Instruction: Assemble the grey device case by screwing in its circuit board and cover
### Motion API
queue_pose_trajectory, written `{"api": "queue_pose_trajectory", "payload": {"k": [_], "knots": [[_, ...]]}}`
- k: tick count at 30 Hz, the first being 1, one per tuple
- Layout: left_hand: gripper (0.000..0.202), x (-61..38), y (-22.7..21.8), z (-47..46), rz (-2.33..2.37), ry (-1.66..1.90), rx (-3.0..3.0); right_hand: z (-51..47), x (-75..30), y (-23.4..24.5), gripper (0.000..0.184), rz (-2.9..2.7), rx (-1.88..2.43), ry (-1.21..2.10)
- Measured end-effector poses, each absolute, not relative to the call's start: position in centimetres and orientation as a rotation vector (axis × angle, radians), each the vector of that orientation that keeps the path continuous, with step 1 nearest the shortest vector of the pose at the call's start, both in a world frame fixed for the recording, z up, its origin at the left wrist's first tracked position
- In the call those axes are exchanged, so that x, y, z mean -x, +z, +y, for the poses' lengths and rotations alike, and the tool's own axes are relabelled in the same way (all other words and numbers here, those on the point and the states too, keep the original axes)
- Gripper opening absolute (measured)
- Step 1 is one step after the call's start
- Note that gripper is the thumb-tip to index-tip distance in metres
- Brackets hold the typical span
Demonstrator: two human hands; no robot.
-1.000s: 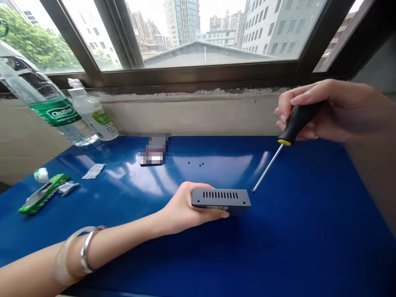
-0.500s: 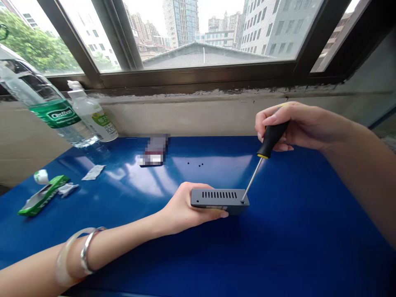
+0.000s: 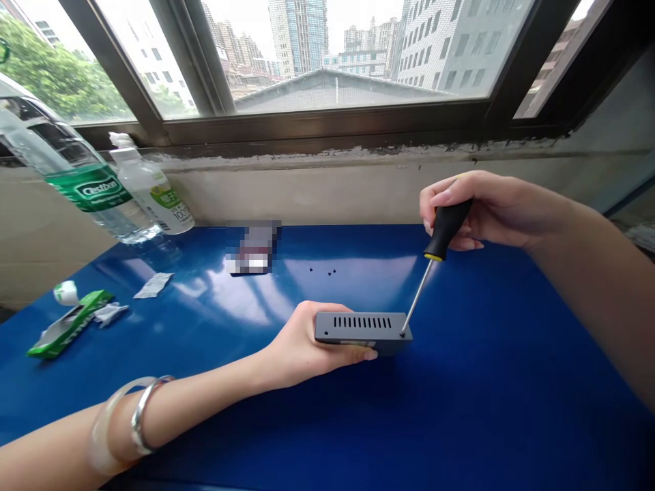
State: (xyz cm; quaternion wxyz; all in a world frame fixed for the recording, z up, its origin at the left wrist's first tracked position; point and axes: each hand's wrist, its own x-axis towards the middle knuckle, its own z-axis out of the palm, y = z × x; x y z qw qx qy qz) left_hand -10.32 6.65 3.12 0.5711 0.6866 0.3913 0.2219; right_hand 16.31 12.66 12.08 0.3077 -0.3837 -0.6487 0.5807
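Note:
A small dark grey metal box (image 3: 362,329) with a row of vent slots stands on its edge on the blue table (image 3: 486,382). My left hand (image 3: 301,344) wraps round its left end and holds it steady. My right hand (image 3: 473,211) is closed on the black handle of a screwdriver (image 3: 434,256) with a yellow band. Its shaft slants down to the left, and the tip rests on a screw at the right end of the box's slotted face. A few tiny black screws (image 3: 327,271) lie loose on the table behind the box.
Two plastic bottles (image 3: 97,187) lean against the wall at the back left. A green packet (image 3: 64,331), a white cap and paper scraps lie at the left. A small blurred flat object (image 3: 254,247) sits at the back. A window sill runs behind the table.
My right hand came down and to the left, bringing the screwdriver tip from the table beside the box onto the screw at the box's right end. My left hand has stayed put.

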Motion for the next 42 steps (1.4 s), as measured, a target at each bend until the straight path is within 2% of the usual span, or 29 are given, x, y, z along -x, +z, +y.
{"api": "queue_pose_trajectory", "payload": {"k": [37, 42], "knots": [[0.03, 10.5, 2.8, 6.7, 0.895, 0.549, -1.633, 12.6, -16.7, 12.3, 0.022, -1.794, 0.972, 1.473], [0.029, 10.4, 2.9, 6.7, 0.892, 0.556, -1.62, 11.8, -16.7, 13.2, 0.022, -1.926, 0.984, 1.321]]}}
